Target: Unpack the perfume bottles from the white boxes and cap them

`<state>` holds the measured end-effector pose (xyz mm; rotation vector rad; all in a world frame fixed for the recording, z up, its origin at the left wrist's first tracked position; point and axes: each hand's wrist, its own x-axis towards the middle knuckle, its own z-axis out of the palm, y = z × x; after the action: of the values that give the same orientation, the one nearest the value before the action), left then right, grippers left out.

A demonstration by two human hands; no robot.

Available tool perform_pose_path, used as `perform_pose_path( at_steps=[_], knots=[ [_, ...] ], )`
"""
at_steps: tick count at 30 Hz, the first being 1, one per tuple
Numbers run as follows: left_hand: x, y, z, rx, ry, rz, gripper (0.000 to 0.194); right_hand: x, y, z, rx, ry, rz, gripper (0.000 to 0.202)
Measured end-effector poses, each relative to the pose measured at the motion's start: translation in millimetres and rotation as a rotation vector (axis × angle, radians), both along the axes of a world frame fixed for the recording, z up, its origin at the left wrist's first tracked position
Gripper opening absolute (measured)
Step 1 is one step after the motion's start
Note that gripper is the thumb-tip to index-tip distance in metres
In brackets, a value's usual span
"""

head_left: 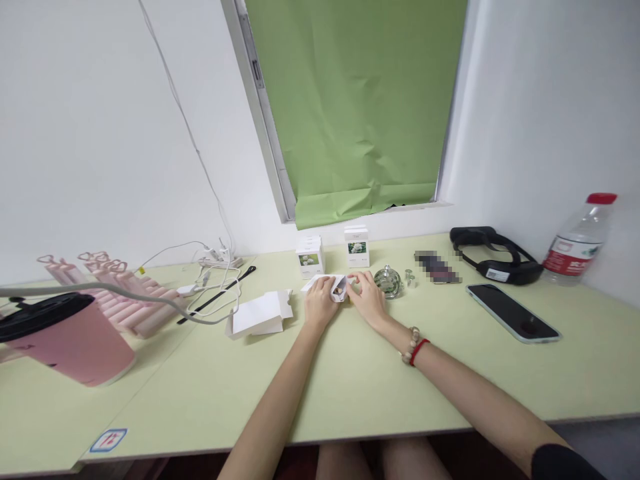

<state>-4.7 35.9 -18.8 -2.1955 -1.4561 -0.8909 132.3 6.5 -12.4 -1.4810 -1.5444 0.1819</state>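
A small white box [340, 285] lies on its side, its open end facing right, with something dark and brownish visible inside. Wrapped over its left side is my left hand [320, 304], which holds it against the table. My right hand [369, 299] is closed in a pinch at the edge of the open end; its fingertips are partly hidden. Just beyond the right hand stand a round clear glass bottle [387, 283] and a small clear glass piece [410, 277]. To the left lies a larger opened white carton [261, 313] with its flaps out.
Behind my hands stand white boxes with flower pictures [310, 260] and another upright group [357, 249]. Rightward are a phone [515, 313], a black headset [500, 257] and a water bottle [577, 240]. Leftward are a pink cup [75, 343], pink tubes [135, 310] and cables [220, 293].
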Motion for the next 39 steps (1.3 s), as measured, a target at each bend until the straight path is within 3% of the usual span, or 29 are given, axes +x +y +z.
perform_pose_path(
  at_steps=[6,17,25,39],
  knots=[
    [-2,-1,-0.5,-0.043,0.095,-0.091,0.033,-3,5,-6.6,-0.119,-0.028,0.078,0.022],
    [0,-2,1.5,-0.079,0.184,-0.123,0.045,-3,6,-10.1,-0.135,-0.080,0.073,0.021],
    [-1,-2,-0.1,-0.077,0.173,-0.096,0.046,-4,4,-3.9,-0.158,-0.055,0.048,0.019],
    [-2,-1,0.6,-0.062,0.139,-0.003,0.044,4,-7,-2.1,-0.024,-0.096,0.123,0.019]
  ],
)
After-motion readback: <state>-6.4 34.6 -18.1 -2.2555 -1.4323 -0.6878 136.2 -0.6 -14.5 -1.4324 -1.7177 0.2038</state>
